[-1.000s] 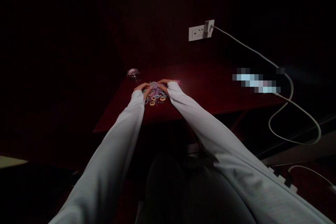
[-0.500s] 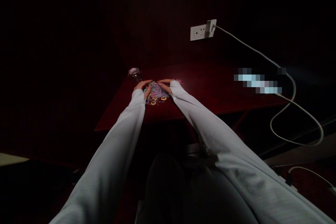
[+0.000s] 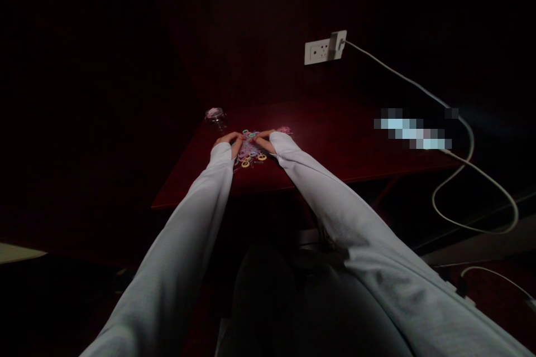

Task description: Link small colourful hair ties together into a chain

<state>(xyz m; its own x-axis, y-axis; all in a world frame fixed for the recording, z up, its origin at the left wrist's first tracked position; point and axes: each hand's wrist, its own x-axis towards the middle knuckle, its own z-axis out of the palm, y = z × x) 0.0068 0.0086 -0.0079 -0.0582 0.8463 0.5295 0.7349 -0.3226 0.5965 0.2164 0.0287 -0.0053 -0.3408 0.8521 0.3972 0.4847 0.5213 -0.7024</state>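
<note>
A loose heap of small coloured hair ties [image 3: 250, 148] lies on the dark red table, purple and pink with several yellow and green rings. My left hand [image 3: 229, 138] is at the heap's left side, its thumb and fingers drawn together on some of the ties. From the other side my right hand [image 3: 263, 138] pinches at the heap's upper edge. A green ring lies between the fingertips of both hands. The exact ties under the fingers are too small to make out.
A clear jar [image 3: 215, 116] with something pink at its top stands behind my left hand. Small pink pieces [image 3: 285, 130] lie beyond my right wrist. At the right, a white cable [image 3: 402, 74] runs from the wall socket [image 3: 317, 52] to a blurred-out device [image 3: 412, 131].
A clump held up between my hands came down and spread out. My fingers, stretched round the heap half a second ago, are now drawn in to pinch at its upper part.
</note>
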